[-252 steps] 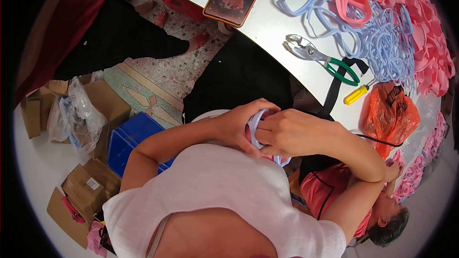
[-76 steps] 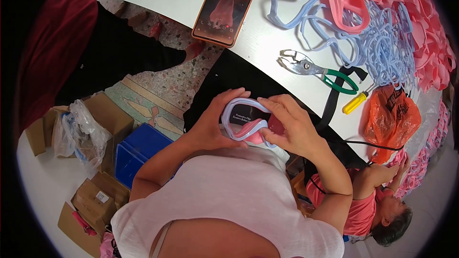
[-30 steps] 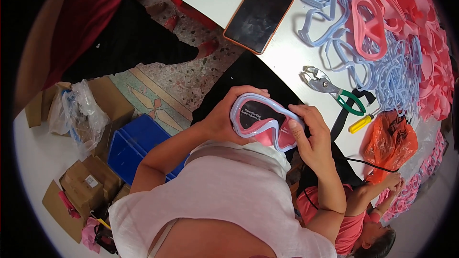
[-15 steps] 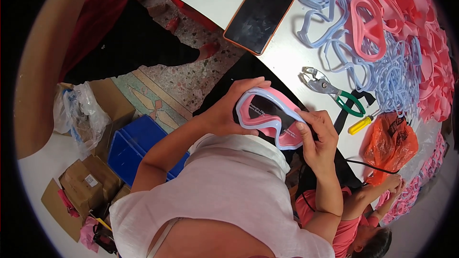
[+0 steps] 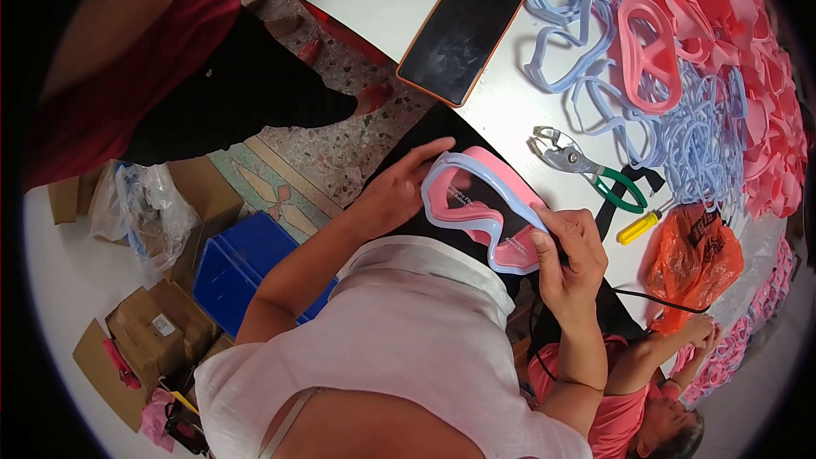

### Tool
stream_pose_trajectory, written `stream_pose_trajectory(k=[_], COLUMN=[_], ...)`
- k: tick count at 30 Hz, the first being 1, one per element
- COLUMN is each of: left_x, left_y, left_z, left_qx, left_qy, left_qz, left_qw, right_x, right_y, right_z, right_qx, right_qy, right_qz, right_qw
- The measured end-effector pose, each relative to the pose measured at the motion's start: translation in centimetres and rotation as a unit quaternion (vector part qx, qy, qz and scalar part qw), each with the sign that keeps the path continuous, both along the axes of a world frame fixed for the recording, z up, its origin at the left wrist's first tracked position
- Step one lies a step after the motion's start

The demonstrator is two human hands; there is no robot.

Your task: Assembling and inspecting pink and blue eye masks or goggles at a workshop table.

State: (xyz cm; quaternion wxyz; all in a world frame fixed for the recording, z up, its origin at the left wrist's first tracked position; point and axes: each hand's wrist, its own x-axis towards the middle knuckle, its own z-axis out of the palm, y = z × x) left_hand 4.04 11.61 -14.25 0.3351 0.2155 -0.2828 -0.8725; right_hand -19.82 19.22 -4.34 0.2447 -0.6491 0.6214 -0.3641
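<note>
A diving mask [image 5: 476,213] with a pink skirt and a light blue frame is held over my lap, its lens side up. My right hand [image 5: 571,253] pinches its right end between thumb and fingers. At the mask's left end is my left hand [image 5: 398,191], fingers stretched out and apart. Some of those fingers lie close against or behind the rim; contact there is hard to make out. On the white table [image 5: 501,123], slip-joint pliers [image 5: 586,168] with green handles and a yellow-handled screwdriver [image 5: 639,228] lie beyond my right hand.
A black-screened tablet or phone [image 5: 461,38] lies by the table edge. Light blue frames [image 5: 701,140] and pink skirts [image 5: 769,119] are heaped at right, near an orange plastic bag [image 5: 695,257]. A co-worker [image 5: 625,412] sits at right; another person's leg [image 5: 246,76] shows upper left. A blue bin [image 5: 242,263] stands left.
My left hand has loosened from the mask's left end, its fingers straightening. My right hand keeps its hold. The other person's arm at upper left has moved up.
</note>
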Motion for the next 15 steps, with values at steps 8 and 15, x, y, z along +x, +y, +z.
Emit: stream_pose_trajectory(k=[8, 15], left_x=[-0.6, -0.5], left_y=[1.2, 1.1], left_z=[-4.1, -2.6], left_qx=[0.177, 0.173], left_qy=[0.265, 0.273], left_qz=[-0.066, -0.056], left_qw=[0.946, 0.945], right_x=[0.2, 0.3], right_y=[-0.1, 0.2], right_z=[0.4, 0.3], right_qx=[0.023, 0.047], right_qy=[-0.041, -0.06], right_qz=[-0.004, -0.012], right_qw=[0.999, 0.997])
